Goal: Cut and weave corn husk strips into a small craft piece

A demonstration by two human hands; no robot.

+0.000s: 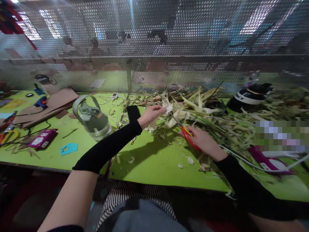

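Observation:
My left hand [152,116] pinches a small pale piece of husk [168,109] above the green table [145,164]. To its right, my right hand [201,140] is wrapped round red and yellow scissors [189,138], whose blades point up and left toward the pale piece. Behind and right of both hands lies a loose pile of dried corn husks [200,103]. Small husk scraps [190,160] lie on the table below the scissors.
A black phone [133,113] and a green-lidded bottle [95,120] stand left of my left hand. Farther left are a magenta box [43,138], a blue tag [69,149] and brown card [48,106]. At right are a black bottle [248,97], a white cable and another magenta box [267,164]. Perforated metal screen behind.

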